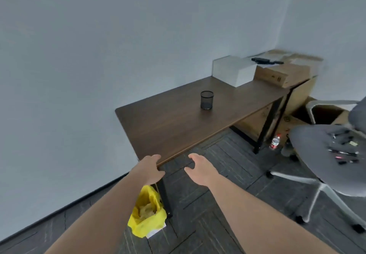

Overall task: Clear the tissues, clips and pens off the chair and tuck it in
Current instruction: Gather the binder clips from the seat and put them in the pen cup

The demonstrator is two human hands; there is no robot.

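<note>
A grey office chair (315,141) stands at the right, pulled away from the brown desk (178,119). Pens and clips (343,148) lie scattered on its seat; no tissues show there. A black mesh pen cup (206,100) stands on the desk top. A yellow-lined bin (146,214) holding crumpled tissue sits on the floor by the desk's near leg. My left hand (151,169) hovers open at the desk's near corner, above the bin. My right hand (200,171) hangs open beside it over the carpet. Both hands hold nothing.
A white box (233,70) and cardboard boxes (281,74) sit at the desk's far end, with more cartons (316,113) on the floor behind the chair. A plastic bottle (274,142) stands by the far desk leg. Grey walls close the left and back.
</note>
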